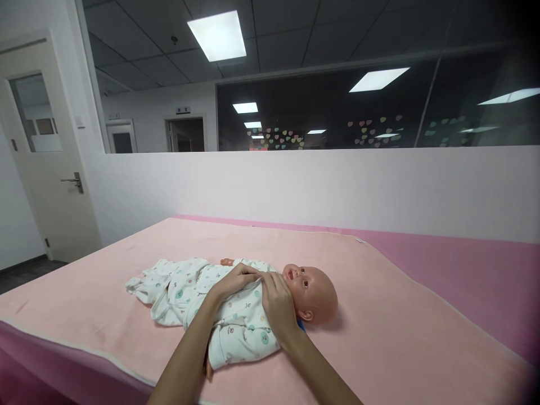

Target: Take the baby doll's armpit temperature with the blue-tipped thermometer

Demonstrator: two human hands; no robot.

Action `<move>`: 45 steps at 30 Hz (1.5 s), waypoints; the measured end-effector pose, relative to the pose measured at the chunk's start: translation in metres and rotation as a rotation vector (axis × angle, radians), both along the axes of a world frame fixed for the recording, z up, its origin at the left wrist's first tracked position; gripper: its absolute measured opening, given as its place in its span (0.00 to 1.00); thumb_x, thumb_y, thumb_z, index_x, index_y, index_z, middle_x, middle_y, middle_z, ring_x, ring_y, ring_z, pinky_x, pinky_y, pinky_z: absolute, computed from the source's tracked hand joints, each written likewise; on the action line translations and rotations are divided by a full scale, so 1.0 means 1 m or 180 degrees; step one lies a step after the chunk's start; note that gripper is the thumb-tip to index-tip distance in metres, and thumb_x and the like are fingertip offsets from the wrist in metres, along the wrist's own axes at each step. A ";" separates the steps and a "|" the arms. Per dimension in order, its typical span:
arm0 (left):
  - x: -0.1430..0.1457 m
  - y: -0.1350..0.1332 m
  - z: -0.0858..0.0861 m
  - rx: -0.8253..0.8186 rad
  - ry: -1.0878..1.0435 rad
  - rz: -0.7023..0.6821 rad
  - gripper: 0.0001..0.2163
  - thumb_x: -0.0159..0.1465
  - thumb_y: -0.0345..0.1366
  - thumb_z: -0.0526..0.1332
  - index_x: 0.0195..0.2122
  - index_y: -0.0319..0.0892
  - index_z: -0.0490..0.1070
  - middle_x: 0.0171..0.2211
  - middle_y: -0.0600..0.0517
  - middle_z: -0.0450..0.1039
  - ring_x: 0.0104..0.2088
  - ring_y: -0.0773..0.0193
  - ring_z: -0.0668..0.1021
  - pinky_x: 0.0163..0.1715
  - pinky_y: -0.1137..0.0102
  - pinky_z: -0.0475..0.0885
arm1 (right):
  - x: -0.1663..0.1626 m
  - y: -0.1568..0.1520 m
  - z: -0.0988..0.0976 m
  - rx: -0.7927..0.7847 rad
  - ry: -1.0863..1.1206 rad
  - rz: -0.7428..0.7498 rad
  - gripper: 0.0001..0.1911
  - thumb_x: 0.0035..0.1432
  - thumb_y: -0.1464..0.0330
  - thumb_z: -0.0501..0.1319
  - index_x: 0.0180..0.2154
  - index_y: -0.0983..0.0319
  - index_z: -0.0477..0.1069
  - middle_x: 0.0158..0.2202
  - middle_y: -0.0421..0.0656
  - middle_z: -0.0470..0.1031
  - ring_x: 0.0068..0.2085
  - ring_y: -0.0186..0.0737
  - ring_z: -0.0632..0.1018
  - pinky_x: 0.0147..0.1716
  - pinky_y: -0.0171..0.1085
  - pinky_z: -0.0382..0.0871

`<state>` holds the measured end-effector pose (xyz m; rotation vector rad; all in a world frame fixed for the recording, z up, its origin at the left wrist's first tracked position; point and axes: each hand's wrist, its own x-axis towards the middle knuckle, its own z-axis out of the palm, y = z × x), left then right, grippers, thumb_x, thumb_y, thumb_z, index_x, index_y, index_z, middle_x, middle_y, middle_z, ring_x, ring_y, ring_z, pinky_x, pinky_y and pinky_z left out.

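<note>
doll (244, 309) on back, l. hand (237, 279) & r. hand (277, 298) at its upper chest, fingers bent (grip? can't tell).

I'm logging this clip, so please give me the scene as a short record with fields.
Doll: on its back, head toward picture right
Outfit: white, small printed patterns, on the doll
Left hand: on the outfit's chest area
Right hand: at the outfit's neckline, beside the doll's head
Surface: pale pink sheet
Background: white wall, door at picture left
</note>
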<state>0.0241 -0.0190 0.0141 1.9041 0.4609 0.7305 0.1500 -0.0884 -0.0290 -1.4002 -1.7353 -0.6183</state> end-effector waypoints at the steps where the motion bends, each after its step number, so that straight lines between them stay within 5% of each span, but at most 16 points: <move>1: -0.001 0.000 0.001 -0.0053 -0.0012 -0.0022 0.12 0.55 0.35 0.55 0.33 0.37 0.76 0.29 0.50 0.75 0.35 0.61 0.72 0.40 0.70 0.64 | 0.000 0.000 -0.001 0.0008 0.0062 0.0038 0.13 0.58 0.78 0.45 0.36 0.63 0.65 0.32 0.44 0.68 0.35 0.39 0.69 0.37 0.39 0.63; 14: 0.000 0.003 -0.004 0.0135 0.0060 -0.0104 0.10 0.54 0.34 0.56 0.31 0.38 0.76 0.28 0.51 0.75 0.35 0.62 0.72 0.39 0.70 0.64 | -0.005 -0.001 0.004 0.0172 0.1075 0.0769 0.11 0.58 0.74 0.46 0.39 0.61 0.64 0.36 0.44 0.70 0.39 0.38 0.70 0.39 0.39 0.66; 33: 0.001 0.005 -0.006 0.0648 0.0164 -0.0195 0.15 0.56 0.43 0.58 0.36 0.38 0.75 0.32 0.50 0.74 0.37 0.61 0.72 0.38 0.71 0.66 | -0.005 0.001 -0.003 0.0347 0.1135 0.0859 0.13 0.57 0.77 0.46 0.38 0.60 0.65 0.35 0.43 0.69 0.39 0.37 0.70 0.40 0.40 0.65; 45: 0.001 0.007 -0.009 0.0167 0.0020 -0.0192 0.13 0.54 0.37 0.60 0.38 0.37 0.74 0.32 0.49 0.75 0.38 0.60 0.73 0.41 0.69 0.65 | -0.006 0.002 -0.001 0.0341 0.1204 0.0824 0.13 0.56 0.77 0.46 0.38 0.60 0.65 0.35 0.43 0.69 0.39 0.38 0.70 0.40 0.40 0.66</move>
